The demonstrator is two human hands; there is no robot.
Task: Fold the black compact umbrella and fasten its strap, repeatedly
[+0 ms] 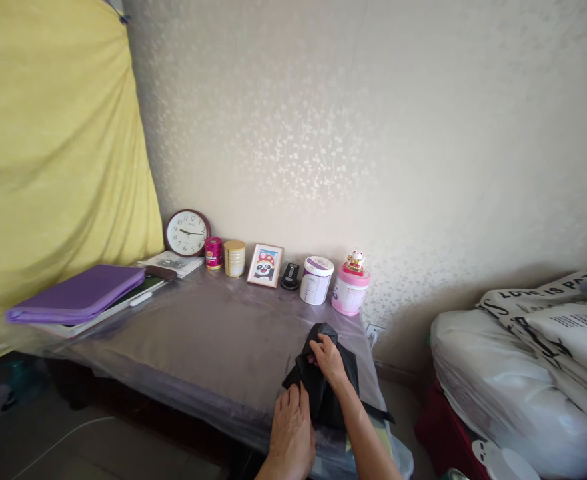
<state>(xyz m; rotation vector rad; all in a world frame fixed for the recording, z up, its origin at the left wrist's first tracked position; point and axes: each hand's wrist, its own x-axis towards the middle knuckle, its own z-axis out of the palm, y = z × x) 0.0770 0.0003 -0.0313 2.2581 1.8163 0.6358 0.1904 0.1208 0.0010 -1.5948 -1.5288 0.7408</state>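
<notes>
A crumpled black fabric bag (323,407) lies near the right front corner of the table, a dark strap trailing off its right side. My right hand (327,360) is closed on the upper part of the bag, with fingers curled into the folds. Against the bag's lower left edge rests my left hand (291,420), its fingers stretched out and pointing away from me. Whatever may be inside the bag is hidden. A yellow patch (381,440) shows beside my right forearm.
Along the wall stand a clock (188,233), a pink tin (213,254), a yellow-lidded jar (235,259), a panda picture frame (265,265), and two tubs (316,281). A purple folder (76,293) lies left. Stuffed white bags (493,380) stand right of the table.
</notes>
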